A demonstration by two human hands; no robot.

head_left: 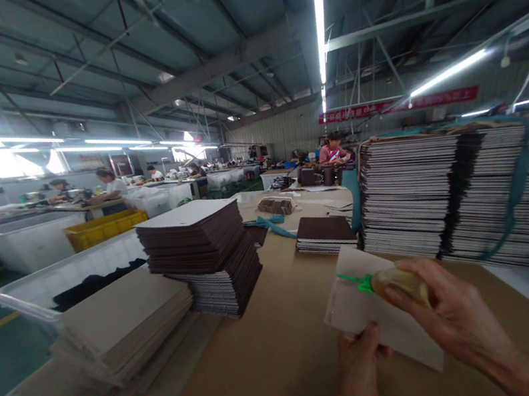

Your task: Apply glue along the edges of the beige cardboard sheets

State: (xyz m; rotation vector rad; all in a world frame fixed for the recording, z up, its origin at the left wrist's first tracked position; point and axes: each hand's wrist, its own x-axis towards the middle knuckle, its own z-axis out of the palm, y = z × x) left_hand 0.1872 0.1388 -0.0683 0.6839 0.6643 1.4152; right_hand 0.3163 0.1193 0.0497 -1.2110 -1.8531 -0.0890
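Observation:
A pale rectangular board [364, 308] is held tilted above the brown tabletop. My left hand [360, 361] grips its near edge, thumb on top and fingers underneath. In my right hand [447, 302] is a yellowish squeeze bottle [400, 283] with a green nozzle, the fingers wrapped round its body. The nozzle tip points left over the upper part of the board; whether it touches the surface I cannot tell. Just beyond the board lies a short stack of dark brown-topped boards [325, 230].
To the left stand a tall stack of dark and white boards [196, 243] and a pile of grey boards [122, 316]. High strapped stacks [410, 194] rise at the right. A white bin [98, 266] sits beyond the left edge. A person [332, 149] works further back.

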